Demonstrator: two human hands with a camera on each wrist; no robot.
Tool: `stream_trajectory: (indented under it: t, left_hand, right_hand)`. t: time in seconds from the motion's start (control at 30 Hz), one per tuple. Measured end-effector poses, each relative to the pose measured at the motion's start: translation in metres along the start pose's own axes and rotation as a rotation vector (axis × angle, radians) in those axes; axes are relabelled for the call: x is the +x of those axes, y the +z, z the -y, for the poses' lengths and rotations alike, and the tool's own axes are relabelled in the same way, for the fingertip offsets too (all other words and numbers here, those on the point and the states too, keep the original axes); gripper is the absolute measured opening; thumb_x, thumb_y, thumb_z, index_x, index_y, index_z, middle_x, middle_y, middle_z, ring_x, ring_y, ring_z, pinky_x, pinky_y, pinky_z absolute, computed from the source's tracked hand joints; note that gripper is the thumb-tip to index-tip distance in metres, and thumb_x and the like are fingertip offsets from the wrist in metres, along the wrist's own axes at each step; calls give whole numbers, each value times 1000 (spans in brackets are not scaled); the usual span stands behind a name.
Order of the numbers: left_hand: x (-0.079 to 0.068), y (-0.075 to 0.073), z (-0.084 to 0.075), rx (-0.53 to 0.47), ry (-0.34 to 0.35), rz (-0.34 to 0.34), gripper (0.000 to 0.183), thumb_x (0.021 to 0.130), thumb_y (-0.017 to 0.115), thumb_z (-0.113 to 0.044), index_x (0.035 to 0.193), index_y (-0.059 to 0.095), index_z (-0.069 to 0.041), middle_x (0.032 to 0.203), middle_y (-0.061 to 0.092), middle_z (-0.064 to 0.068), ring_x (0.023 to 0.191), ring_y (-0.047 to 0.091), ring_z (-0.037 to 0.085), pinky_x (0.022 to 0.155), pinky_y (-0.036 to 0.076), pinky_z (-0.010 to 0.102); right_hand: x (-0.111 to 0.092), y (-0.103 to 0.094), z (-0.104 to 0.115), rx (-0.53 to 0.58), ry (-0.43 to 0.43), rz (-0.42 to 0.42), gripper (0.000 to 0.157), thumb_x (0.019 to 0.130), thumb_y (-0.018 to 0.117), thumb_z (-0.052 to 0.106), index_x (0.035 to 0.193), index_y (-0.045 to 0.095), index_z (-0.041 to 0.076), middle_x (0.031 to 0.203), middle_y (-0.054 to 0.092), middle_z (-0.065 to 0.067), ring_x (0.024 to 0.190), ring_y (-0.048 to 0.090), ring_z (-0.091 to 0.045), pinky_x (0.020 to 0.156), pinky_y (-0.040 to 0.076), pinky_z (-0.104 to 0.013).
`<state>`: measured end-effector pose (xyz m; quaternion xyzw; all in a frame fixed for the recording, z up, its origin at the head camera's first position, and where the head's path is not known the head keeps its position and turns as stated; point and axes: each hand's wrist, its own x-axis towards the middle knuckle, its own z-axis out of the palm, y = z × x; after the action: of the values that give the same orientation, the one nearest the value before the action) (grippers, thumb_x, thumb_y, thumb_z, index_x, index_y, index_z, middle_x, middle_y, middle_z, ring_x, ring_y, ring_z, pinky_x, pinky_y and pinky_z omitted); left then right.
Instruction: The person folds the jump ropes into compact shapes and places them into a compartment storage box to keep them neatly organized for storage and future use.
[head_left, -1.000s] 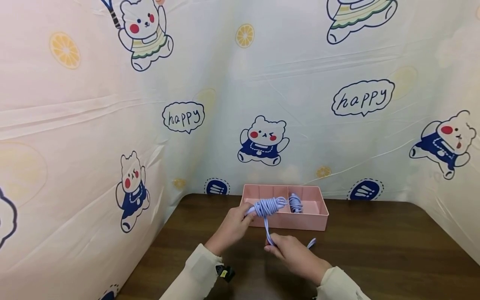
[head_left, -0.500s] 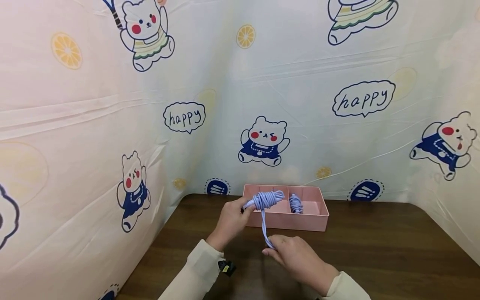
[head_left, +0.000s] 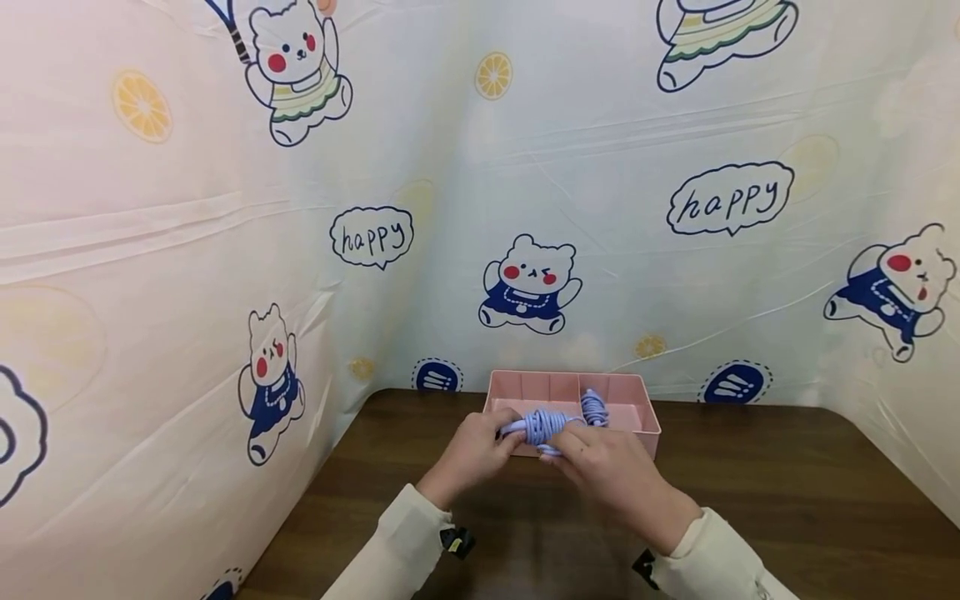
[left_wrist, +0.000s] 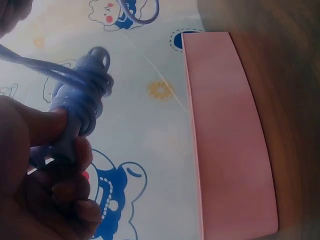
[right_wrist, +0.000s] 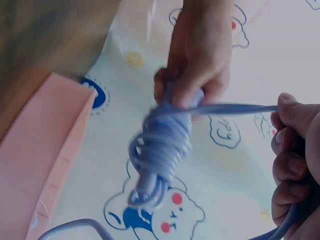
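Note:
My left hand [head_left: 480, 450] pinches one end of a light blue cord [head_left: 542, 427], wound into a thick bundle. In the left wrist view the coils [left_wrist: 82, 92] stick up beyond the thumb and forefinger. Close in front of the bundle is my right hand [head_left: 611, 467], partly hiding it in the head view. The right wrist view shows this hand with thumb and curled fingers gripping a taut strand [right_wrist: 235, 108] that runs to the coils. A loose loop of the cord [right_wrist: 80, 222] hangs at that view's lower left.
Behind the hands stands a pink divided box [head_left: 536, 387] on the dark wooden table [head_left: 750, 483]. A second wound blue cord [head_left: 595, 408] lies in its right part. Printed cloth [head_left: 420, 308] hangs at the back and both sides.
My right hand has moved up from below the bundle to close beside it, bringing the strand along. My left hand and the bundle have dropped slightly and shifted a little right.

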<state>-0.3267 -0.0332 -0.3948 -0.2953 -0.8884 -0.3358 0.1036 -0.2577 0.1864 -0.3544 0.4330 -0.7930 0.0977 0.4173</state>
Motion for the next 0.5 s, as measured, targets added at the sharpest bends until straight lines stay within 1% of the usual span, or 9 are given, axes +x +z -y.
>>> stream_trajectory:
  t: [0.03,0.07,0.13,0.2,0.23,0.27,0.37,0.43,0.5]
  left_hand:
    - [0,0,-1,-8,1,14,15,95,66,-24,108,67,-17,74,56,-8,59,51,9,52,48,22]
    - [-1,1,-2,-13,6,29,14,95,65,-24,107,67,-18,74,56,-8,60,51,9,52,48,23]
    - [-2,3,-2,-27,29,56,12,95,65,-25,105,67,-19,76,57,-8,62,52,8,54,49,23]
    - [-3,6,-2,-52,64,92,13,95,64,-26,107,67,-21,84,60,-10,70,55,6,63,51,23]
    - [-4,7,-3,-61,91,108,14,96,64,-26,109,66,-22,89,62,-11,74,56,6,68,52,23]
    - [-5,9,-3,-70,120,127,14,96,64,-26,110,66,-23,92,62,-12,77,56,6,71,52,23]
    - [-8,10,-5,-87,198,171,16,96,63,-24,111,63,-23,97,62,-12,81,57,4,76,50,22]
    - [-9,10,-8,-83,238,184,12,96,63,-23,108,62,-22,92,61,-11,78,56,4,72,50,21]
    - [-10,9,-9,-73,263,195,8,97,62,-23,105,61,-22,88,59,-10,75,55,3,68,48,19]
  right_hand:
    - [2,-2,-3,-3,1,11,34,102,48,39,90,63,11,77,59,3,55,45,-7,50,45,-21]
    - [3,-3,-6,-6,5,24,30,100,53,37,91,62,10,78,60,3,55,46,-8,51,47,-21]
    - [5,-6,-12,-14,28,55,23,93,66,33,93,62,11,80,61,2,57,47,-8,55,50,-22]
    - [7,-8,-18,-21,62,73,25,84,78,27,95,62,12,81,62,3,59,49,-8,58,52,-23]
    - [8,-9,-20,-18,86,83,27,80,81,25,94,61,13,81,61,4,59,49,-7,59,53,-23]
    - [8,-9,-23,-17,108,90,29,78,82,23,94,61,14,79,60,5,60,49,-6,58,52,-22]
    - [8,-7,-29,6,178,120,25,81,81,23,92,59,16,76,56,9,60,47,-4,55,48,-20]
    - [7,-5,-31,37,228,148,21,84,78,23,91,59,16,75,55,11,60,47,-3,56,48,-20]
    - [7,-3,-33,60,280,173,18,86,76,22,90,60,16,74,54,12,62,47,-3,58,49,-21]
